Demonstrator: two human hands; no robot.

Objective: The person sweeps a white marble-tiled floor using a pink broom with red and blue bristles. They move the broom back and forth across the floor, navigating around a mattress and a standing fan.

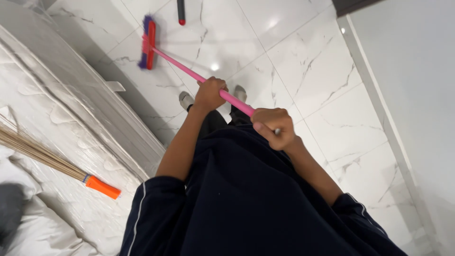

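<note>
I'm looking straight down the body at both hands on a pink broom handle [199,77]. Left hand [210,93] is clenched round the shaft lower down, closer to the head; right hand [273,127] is clenched round the top end, fingers curled over, thumb tucked on the near side. Both fists are wrapped on the stick with no gap showing.

Key relation: the handle's long axis runs diagonal, from the right hand by the chest up and to the left of frame, out to the broom head [148,41]. So the head lies fwd and left of both grips, w/ the left hand the nearer one to it and the right hand acting as the rear end of the lever. The head itself, red block w/ purple and pink bristles, sits across the shaft and rests on the white marble-look floor [303,61], just off the edge of the plastic-wrapped mattress [71,114] on the left.

The person's feet [186,99] show just beyond the left hand, either side of the shaft line.

Other stuff: a straw broom w/ orange grip [102,187] lies on the mattress, well apart from the hands. A dark rod w/ red tip [181,12] pokes in at top, near the broom head but not touching as far as I can tell. Grey wall [412,95] runs down the right.
</note>
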